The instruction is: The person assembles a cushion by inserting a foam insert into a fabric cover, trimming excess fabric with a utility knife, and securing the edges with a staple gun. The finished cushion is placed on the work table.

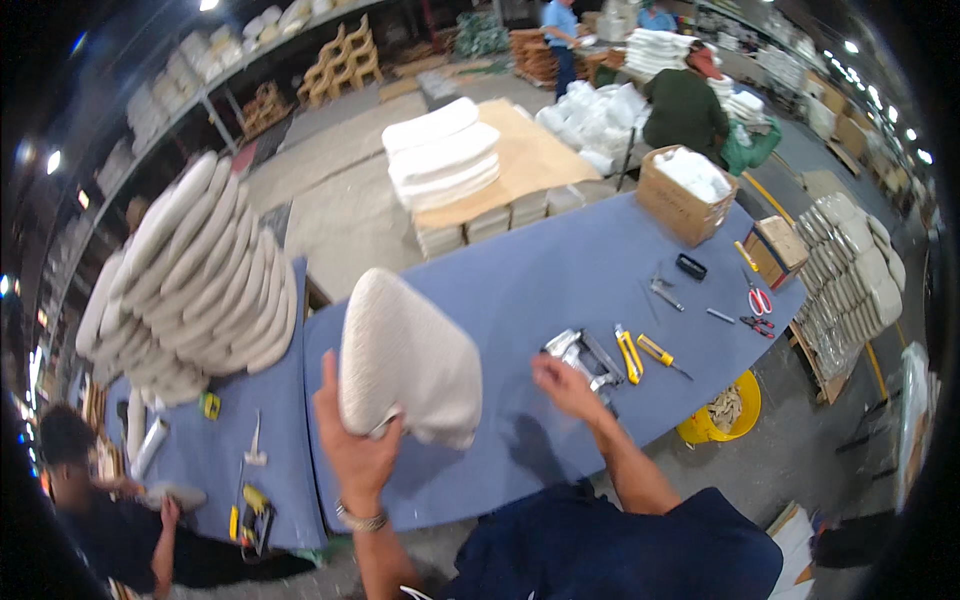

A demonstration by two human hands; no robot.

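A cream fabric-covered seat pad [412, 360] is tilted up above the blue table [520, 275]. My left hand [358, 440] grips its lower left side, with the thumb pressed on a fold of the cloth. To the right, my right hand [566, 388] is closed, fingers curled together; whether anything small is in them is hidden. Just beyond it lies a metal and black staple gun [592, 358]. Beside that are a yellow utility knife [629, 354] and a yellow-handled screwdriver [660, 352].
A tall stack of pads [205, 280] stands on the left. At the table's right end are red-handled scissors [759, 298], pliers [757, 326] and a cardboard box [686, 205]. A yellow bucket [735, 412] sits below. A co-worker [100, 500] works at the left.
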